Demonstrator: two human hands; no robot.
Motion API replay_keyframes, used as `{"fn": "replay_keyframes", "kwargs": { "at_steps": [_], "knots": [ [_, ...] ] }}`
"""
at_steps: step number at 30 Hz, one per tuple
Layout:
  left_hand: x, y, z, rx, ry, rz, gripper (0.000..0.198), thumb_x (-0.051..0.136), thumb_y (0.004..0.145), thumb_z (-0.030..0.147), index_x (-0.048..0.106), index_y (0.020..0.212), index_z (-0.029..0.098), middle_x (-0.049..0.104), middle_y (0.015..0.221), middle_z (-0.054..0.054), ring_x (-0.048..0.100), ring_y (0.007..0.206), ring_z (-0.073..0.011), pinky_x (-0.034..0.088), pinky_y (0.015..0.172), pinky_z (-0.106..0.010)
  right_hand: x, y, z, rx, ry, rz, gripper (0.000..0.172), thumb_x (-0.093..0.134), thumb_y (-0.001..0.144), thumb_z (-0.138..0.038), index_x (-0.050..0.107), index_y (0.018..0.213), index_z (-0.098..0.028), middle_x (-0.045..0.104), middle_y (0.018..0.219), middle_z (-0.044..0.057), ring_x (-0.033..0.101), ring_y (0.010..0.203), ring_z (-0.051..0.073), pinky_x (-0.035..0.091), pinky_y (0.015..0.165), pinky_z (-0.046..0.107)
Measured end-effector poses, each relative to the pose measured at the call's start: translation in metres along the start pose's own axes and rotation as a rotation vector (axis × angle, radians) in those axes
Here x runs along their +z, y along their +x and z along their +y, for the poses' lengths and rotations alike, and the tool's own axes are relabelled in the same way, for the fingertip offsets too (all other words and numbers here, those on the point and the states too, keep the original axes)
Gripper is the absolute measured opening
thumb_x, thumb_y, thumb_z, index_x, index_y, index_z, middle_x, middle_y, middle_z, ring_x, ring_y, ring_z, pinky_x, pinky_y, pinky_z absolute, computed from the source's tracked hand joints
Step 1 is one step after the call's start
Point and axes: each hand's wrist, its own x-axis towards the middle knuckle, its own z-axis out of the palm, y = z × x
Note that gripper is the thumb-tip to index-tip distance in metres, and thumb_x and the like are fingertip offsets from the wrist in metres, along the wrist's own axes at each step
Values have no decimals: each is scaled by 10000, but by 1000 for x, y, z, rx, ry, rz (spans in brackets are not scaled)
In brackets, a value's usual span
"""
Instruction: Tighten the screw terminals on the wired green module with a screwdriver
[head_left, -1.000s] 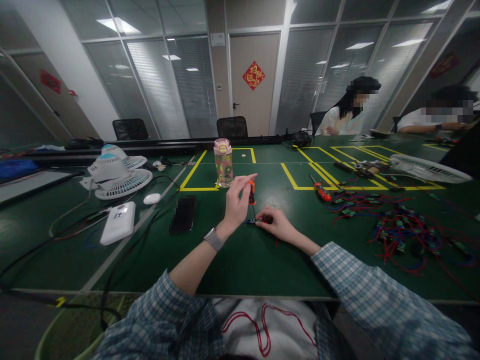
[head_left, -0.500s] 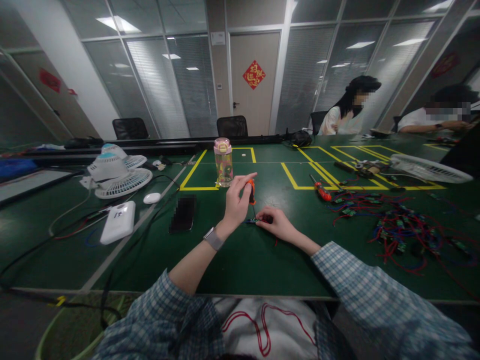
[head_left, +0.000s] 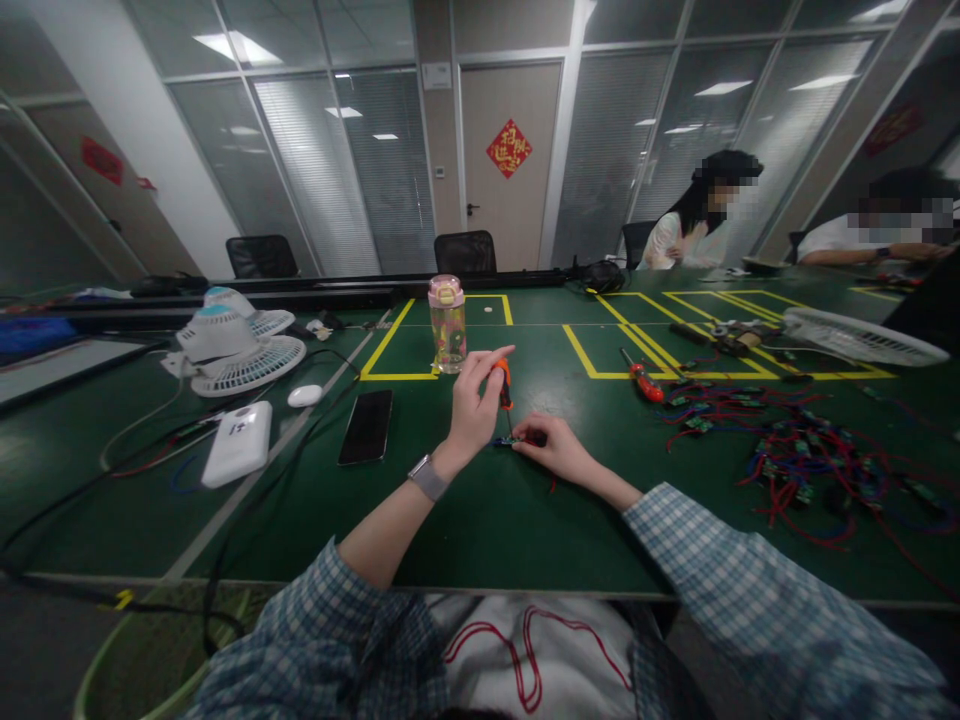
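Observation:
My left hand (head_left: 475,402) is closed round the handle of an orange and black screwdriver (head_left: 505,384), its index finger stretched out past the top. The screwdriver stands nearly upright, and its shaft reaches down to a small green circuit board (head_left: 507,441) at the table top. Pinching the right end of that board is my right hand (head_left: 553,445), with red wire showing by its fingers and below them. Whether the tip sits in a screw is too small to tell.
Tangled boards with red and blue wires (head_left: 806,460) lie at the right, near a red screwdriver (head_left: 645,382). A bottle (head_left: 448,325) stands beyond my left hand; a phone (head_left: 366,427), a white power bank (head_left: 237,444) and fan parts (head_left: 244,365) lie left. Two people sit far right.
Both hands, the screwdriver and the board stay in practically the same place. No clear movement shows on the table.

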Motion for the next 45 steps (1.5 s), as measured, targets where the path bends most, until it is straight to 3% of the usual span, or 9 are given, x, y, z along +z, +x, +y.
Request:
{"fn": "replay_keyframes", "kwargs": {
  "at_steps": [8, 14, 23, 29, 35, 41, 45],
  "knots": [
    [1, 0, 2, 24, 61, 52, 156, 603, 901, 226, 666, 1043, 217, 530, 906, -20, 535, 863, -147, 454, 823, -294, 0, 0, 1, -9, 8, -1, 70, 689, 766, -166, 686, 834, -148, 597, 763, 21, 545, 658, 133, 453, 629, 264],
    [0, 0, 2, 11, -1, -14, 285, 440, 973, 194, 613, 1196, 232, 559, 985, -38, 556, 908, -148, 467, 810, -288, 0, 0, 2, -20, 4, 7, 65, 681, 776, -201, 681, 826, -159, 611, 759, 22, 552, 656, 139, 454, 622, 267],
    [2, 1, 3, 53, 99, 66, 144, 640, 879, 216, 672, 1018, 237, 505, 881, -9, 526, 837, -145, 455, 798, -297, 0, 0, 0, -7, 6, 5, 71, 687, 764, -168, 685, 833, -154, 610, 769, 23, 556, 667, 138, 460, 637, 272],
    [2, 0, 2, 42, 79, 69, 178, 577, 920, 212, 662, 1076, 228, 529, 906, -22, 535, 859, -145, 459, 818, -299, 0, 0, 1, -3, -3, -3, 72, 682, 772, -176, 680, 841, -154, 611, 771, 20, 553, 662, 132, 461, 631, 266],
    [1, 0, 4, -4, -32, -1, 240, 451, 978, 225, 600, 1166, 210, 612, 1042, -59, 597, 925, -155, 495, 817, -309, 0, 0, 1, -4, -1, 0, 69, 686, 772, -178, 684, 836, -153, 615, 779, 26, 556, 672, 137, 459, 638, 271],
    [2, 0, 6, 43, 46, 37, 144, 611, 900, 260, 653, 1029, 213, 601, 947, -31, 583, 878, -151, 487, 802, -289, 0, 0, 2, -15, -4, 1, 69, 689, 774, -184, 675, 834, -152, 605, 769, 21, 550, 671, 133, 459, 638, 267],
    [4, -1, 3, 12, -12, 23, 193, 535, 943, 223, 626, 1113, 216, 614, 983, -37, 597, 894, -145, 491, 814, -286, 0, 0, 3, -24, 9, 1, 67, 691, 769, -171, 677, 832, -153, 608, 768, 20, 548, 671, 133, 454, 637, 263]
  ]
}}
